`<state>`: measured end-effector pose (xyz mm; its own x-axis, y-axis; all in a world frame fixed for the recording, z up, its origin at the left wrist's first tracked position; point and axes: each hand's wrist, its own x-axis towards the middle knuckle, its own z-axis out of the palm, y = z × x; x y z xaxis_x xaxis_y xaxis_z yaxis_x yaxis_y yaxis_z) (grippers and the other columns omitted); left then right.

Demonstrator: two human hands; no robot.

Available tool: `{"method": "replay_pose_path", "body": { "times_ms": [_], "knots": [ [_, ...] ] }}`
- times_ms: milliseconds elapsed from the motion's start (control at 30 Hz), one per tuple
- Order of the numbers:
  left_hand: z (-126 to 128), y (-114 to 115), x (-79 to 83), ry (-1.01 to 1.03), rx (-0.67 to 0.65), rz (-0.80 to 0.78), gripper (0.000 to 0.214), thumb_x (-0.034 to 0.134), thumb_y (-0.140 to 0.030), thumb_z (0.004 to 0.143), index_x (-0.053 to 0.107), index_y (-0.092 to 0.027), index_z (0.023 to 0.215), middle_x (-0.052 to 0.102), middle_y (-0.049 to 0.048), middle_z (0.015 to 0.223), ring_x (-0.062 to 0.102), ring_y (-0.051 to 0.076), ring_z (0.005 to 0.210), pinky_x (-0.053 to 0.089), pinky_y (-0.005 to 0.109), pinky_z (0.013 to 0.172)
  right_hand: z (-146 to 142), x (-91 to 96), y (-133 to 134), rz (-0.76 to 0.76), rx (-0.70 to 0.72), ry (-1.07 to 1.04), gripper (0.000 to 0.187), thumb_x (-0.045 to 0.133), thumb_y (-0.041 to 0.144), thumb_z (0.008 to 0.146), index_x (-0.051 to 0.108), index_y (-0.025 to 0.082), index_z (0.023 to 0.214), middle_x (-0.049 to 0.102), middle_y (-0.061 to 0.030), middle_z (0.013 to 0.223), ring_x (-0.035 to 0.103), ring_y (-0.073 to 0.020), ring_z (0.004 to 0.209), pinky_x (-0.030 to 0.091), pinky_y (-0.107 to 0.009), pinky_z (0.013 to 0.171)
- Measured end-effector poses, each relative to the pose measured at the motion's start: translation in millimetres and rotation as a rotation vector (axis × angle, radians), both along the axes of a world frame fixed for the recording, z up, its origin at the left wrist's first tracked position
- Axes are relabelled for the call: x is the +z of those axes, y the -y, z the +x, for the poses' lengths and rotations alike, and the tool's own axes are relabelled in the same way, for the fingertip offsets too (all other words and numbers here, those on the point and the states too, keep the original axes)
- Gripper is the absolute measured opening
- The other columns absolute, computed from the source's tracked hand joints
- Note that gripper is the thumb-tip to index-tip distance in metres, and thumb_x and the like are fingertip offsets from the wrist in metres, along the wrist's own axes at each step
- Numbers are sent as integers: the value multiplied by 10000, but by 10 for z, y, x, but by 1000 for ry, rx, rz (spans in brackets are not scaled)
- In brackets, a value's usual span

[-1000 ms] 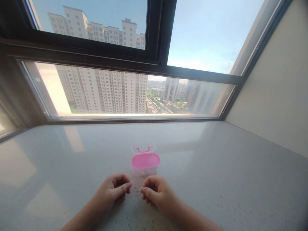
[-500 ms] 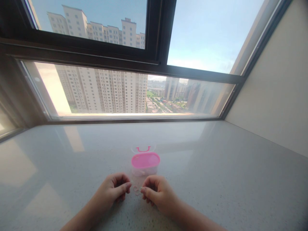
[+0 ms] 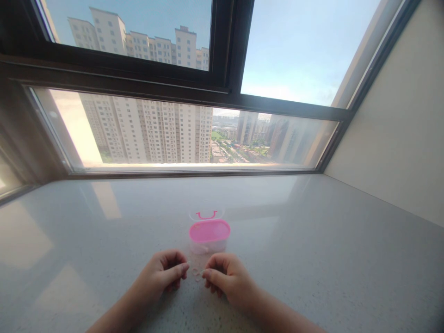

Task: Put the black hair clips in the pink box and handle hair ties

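Observation:
My left hand (image 3: 163,275) and my right hand (image 3: 225,277) rest close together on the pale stone sill (image 3: 312,240), fingers curled into pinches. Between the fingertips sits a tiny clear, ring-like item (image 3: 196,273), too small to name; both hands seem to pinch it from either side. Just beyond the hands stands a small clear plastic box with a pink lid (image 3: 209,235). A pink U-shaped handle (image 3: 206,215) shows right behind it.
A wide window with a dark frame (image 3: 194,99) runs along the back of the sill, with tower blocks outside. A cream wall (image 3: 398,138) closes off the right side.

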<state>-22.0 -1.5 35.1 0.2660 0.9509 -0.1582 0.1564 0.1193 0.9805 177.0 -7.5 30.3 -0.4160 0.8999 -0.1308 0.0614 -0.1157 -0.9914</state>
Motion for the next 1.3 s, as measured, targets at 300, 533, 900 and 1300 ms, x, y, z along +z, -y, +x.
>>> {"method": "replay_pose_path", "body": {
  "times_ms": [300, 533, 900, 1300],
  "knots": [
    [-9, 12, 0, -4, 7, -1, 294, 664, -413, 687, 587, -131, 654, 572, -19, 550, 459, 92, 433, 288, 192, 418, 4, -22, -6, 7, 5, -2, 239, 591, 371, 684, 541, 137, 683, 558, 6, 572, 459, -74, 453, 322, -188, 427],
    [-1, 16, 23, 14, 18, -10, 273, 667, -394, 682, 595, -132, 651, 580, -20, 554, 469, 91, 443, 299, 188, 423, 8, -22, -7, 5, 17, -5, 247, 587, 377, 688, 549, 132, 683, 549, 6, 570, 451, -73, 453, 328, -193, 433],
    [3, 15, 8, 45, 24, -30, 308, 668, -434, 674, 584, -140, 641, 580, -20, 547, 460, 85, 423, 288, 185, 407, 5, -26, -3, -10, 13, -7, 242, 560, 381, 694, 539, 141, 681, 551, 6, 581, 452, -78, 465, 319, -195, 440],
    [-15, 6, -41, 65, 17, -20, 269, 644, -388, 706, 574, -137, 639, 571, -22, 532, 462, 82, 418, 290, 181, 402, -6, -41, -14, 4, 13, -24, 250, 536, 388, 719, 522, 141, 682, 551, 5, 573, 444, -68, 433, 314, -185, 414]
  ]
}}
